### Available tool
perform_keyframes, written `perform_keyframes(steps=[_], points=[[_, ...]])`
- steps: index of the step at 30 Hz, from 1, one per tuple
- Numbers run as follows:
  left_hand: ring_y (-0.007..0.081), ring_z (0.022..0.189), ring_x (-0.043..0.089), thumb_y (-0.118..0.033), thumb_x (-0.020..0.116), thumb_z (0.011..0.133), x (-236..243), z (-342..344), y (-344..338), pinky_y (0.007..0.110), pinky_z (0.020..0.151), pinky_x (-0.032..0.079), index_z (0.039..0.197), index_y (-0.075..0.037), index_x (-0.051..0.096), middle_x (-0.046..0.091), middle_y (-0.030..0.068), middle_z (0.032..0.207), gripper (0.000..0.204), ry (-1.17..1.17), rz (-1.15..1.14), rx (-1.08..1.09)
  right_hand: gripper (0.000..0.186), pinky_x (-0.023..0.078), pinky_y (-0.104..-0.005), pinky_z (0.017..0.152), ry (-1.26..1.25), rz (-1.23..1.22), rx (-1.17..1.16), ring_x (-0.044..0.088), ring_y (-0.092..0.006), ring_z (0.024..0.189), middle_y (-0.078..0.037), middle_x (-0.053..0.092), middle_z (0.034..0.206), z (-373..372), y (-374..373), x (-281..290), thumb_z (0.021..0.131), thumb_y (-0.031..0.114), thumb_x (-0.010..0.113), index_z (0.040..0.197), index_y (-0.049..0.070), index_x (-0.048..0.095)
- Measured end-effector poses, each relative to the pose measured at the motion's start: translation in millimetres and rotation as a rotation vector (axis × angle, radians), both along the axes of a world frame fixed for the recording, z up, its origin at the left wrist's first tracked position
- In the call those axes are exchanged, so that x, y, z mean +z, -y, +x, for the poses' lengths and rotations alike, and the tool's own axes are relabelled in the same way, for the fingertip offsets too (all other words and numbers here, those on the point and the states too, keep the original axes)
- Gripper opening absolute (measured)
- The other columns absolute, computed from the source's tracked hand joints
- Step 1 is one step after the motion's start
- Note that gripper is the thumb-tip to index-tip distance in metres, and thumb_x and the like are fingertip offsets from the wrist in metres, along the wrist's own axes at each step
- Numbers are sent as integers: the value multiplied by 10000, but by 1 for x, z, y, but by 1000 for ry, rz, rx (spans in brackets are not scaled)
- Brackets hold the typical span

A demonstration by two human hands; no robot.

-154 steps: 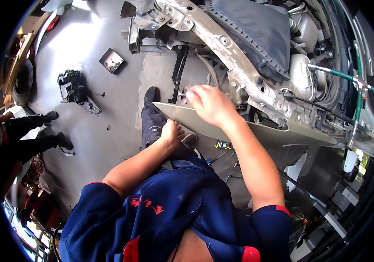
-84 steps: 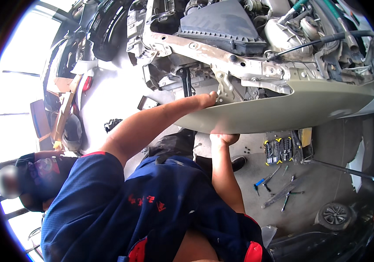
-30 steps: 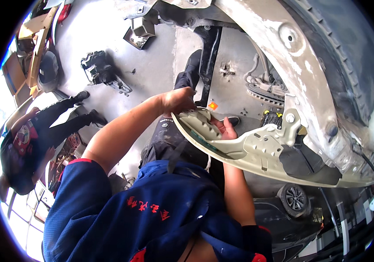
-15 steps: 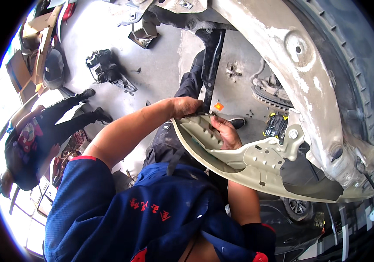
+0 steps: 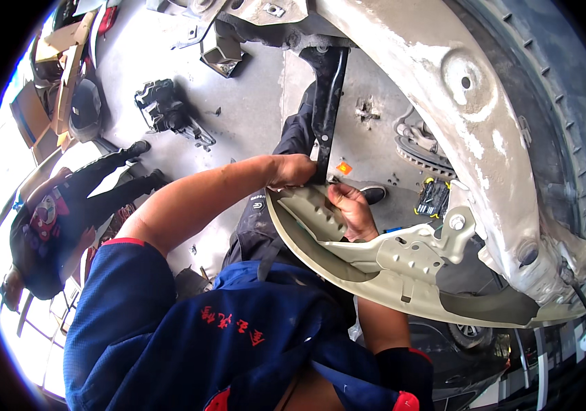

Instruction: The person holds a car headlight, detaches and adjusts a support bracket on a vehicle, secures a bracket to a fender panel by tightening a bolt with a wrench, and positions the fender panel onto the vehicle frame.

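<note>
The person's left hand (image 5: 295, 170) grips the upper end of a cream-coloured body panel (image 5: 375, 267), its fingers curled over the panel's edge right where a black metal bar (image 5: 328, 103) comes down from the car frame above. The right hand (image 5: 349, 211) lies on the panel's inner face just below and to the right of the left one, fingers pressed together and bent around a ribbed, perforated section of it. The panel curves from the two hands down and to the right, ending under the pale, scuffed wheel arch (image 5: 457, 116) of the car, and it sits close against that arch at its lower right end; whether it touches there cannot be told. A bracket with small holes (image 5: 419, 246) stands out from the panel's middle. Both forearms come up from a dark blue work shirt (image 5: 204, 335) with red lettering. On the grey concrete floor (image 5: 252, 109) beyond the hands lie a black car part (image 5: 166, 109), a small orange piece (image 5: 343, 167) and a black-and-yellow set of tools (image 5: 433, 197), with a brake disc (image 5: 419, 147) near the bar. At the left edge another person (image 5: 67, 212) in dark clothes stands well apart from the hands.
</note>
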State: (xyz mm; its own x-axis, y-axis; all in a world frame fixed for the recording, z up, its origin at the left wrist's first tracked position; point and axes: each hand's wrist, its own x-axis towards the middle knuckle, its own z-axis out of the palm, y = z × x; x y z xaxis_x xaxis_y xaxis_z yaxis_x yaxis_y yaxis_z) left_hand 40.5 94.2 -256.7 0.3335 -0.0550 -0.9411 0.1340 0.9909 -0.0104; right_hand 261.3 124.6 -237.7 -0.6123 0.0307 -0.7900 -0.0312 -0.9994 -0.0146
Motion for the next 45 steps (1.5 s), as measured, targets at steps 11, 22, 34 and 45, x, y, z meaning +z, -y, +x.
perform_keyframes(steps=[11, 22, 34, 45], points=[[204, 885, 693, -382, 414, 1074, -32, -3, 27, 428, 818, 539, 1159, -61, 713, 737, 69, 1019, 447, -31, 343, -239, 118, 573, -311, 796, -43, -19, -44, 705, -128, 846, -20, 744, 927, -7, 2, 0, 996, 169, 701, 1019, 68, 758], [212, 963, 720, 30, 491, 901, 0, 1, 7, 365, 845, 581, 1153, -18, 739, 748, 128, 1103, 357, 26, 96, 192, 185, 630, -379, 769, -100, -106, -69, 757, -216, 863, -121, 767, 985, -4, 3, -7, 1045, 154, 609, 1025, 30, 746], [222, 759, 764, -124, 488, 1016, -9, -6, 13, 358, 697, 644, 1145, -52, 707, 774, 127, 1003, 264, 336, -137, 444, 127, 590, -333, 807, -86, -82, -19, 722, -142, 888, -41, 748, 985, 1, 2, 0, 1011, 157, 663, 1078, 75, 734], [305, 1032, 709, -301, 516, 989, -24, -7, 12, 426, 965, 559, 1228, 16, 632, 711, 178, 1170, 414, 469, -298, 447, 238, 559, -321, 792, 93, 240, -151, 674, -142, 871, -32, 713, 993, -1, 7, 21, 922, 225, 769, 1101, 81, 707]])
